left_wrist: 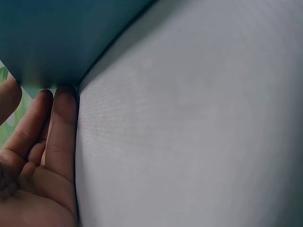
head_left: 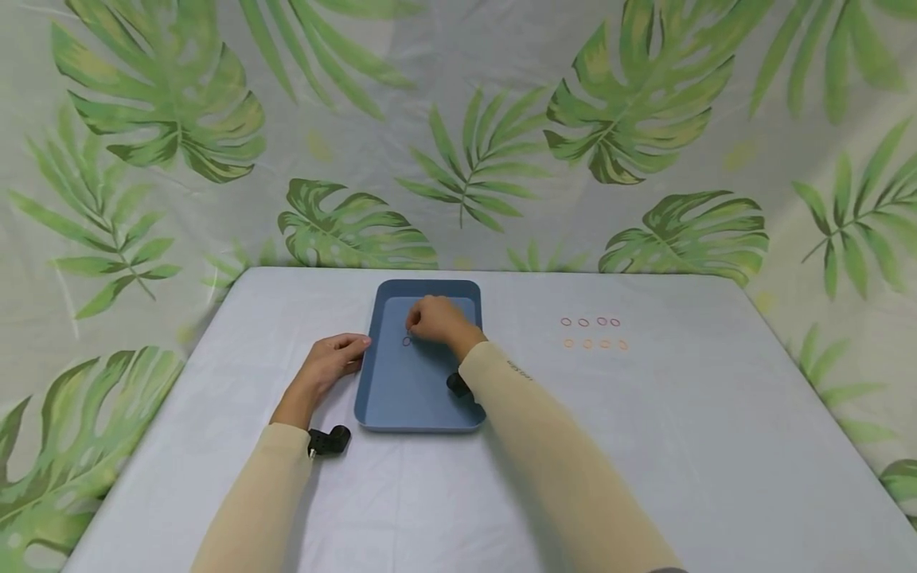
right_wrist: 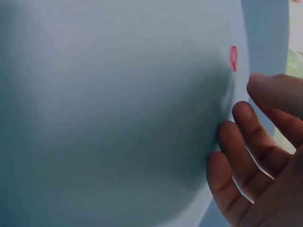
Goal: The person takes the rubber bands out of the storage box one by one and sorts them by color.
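two hands are at a blue tray (head_left: 401,398) that sits on the worktop (head_left: 645,446), which has a pale cloth over it. the tray's long side runs away from the person. one small red rubber band (head_left: 406,341) lies flat on the tray floor, in the far half. the right hand (head_left: 438,320) is reached in over the tray and hangs just above and beside that band, a little to the band's right. in the right wrist view its fingers (right_wrist: 246,142) are loosely bent and a bit spread, holding nothing, and the red rubber band (right_wrist: 233,58) lies just past the fingertips, not touched. so the right hand is much the nearer one to the band. the left hand (head_left: 333,362) rests on the worktop against the tray's left edge. in the left wrist view its fingers (left_wrist: 61,127) lie straight with the tips touching the tray's outer wall (left_wrist: 52,38), so it steadies the tray and grips nothing. eight more rubber bands (head_left: 595,333) lie in two neat rows on the worktop, well apart to the right of the tray, red ones in the far row and orange ones in the near row. a leaf-print cloth (head_left: 458,143) hangs behind it all.
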Demonstrator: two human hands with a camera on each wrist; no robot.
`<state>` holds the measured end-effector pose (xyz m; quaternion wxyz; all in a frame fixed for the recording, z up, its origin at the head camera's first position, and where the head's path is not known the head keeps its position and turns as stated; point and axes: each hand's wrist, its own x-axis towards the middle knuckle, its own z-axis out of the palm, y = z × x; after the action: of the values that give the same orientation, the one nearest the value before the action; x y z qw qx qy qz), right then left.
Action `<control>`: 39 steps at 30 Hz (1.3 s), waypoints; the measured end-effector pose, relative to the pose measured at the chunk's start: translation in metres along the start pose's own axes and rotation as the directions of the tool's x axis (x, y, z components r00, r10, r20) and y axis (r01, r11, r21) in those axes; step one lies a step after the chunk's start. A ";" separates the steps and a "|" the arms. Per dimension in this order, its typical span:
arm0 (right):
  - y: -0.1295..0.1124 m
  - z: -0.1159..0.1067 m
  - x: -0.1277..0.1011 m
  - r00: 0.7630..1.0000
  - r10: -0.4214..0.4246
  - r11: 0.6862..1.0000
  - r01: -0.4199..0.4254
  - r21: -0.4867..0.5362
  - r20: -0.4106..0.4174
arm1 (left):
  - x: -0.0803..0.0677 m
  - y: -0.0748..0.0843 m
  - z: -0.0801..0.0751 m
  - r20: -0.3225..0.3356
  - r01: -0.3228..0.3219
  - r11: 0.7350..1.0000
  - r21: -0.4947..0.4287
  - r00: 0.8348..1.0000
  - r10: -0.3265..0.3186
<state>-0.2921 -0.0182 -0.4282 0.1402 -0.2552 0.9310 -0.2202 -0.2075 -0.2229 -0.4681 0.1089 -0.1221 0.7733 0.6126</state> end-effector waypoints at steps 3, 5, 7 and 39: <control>0.000 0.005 0.001 1.000 0.016 1.000 -0.016 0.003 -0.025 | 0.000 0.000 0.000 -0.001 0.000 1.000 0.005 1.000 0.000; -0.001 0.008 0.000 0.999 0.016 1.000 -0.016 -0.004 -0.033 | 0.000 0.000 0.000 -0.001 -0.002 1.000 0.005 1.000 0.003; -0.003 0.010 0.000 0.999 0.011 1.000 -0.012 -0.019 -0.037 | 0.001 -0.001 0.000 0.001 -0.008 1.000 -0.001 1.000 0.008; -0.005 0.000 -0.006 0.999 -0.048 0.985 0.048 -0.167 0.007 | 0.002 -0.001 0.001 0.009 -0.002 1.000 -0.004 1.000 0.002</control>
<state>-0.2849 -0.0188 -0.4250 0.1145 -0.2887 0.9395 -0.1445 -0.2094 -0.2224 -0.4703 0.1113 -0.1188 0.7716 0.6149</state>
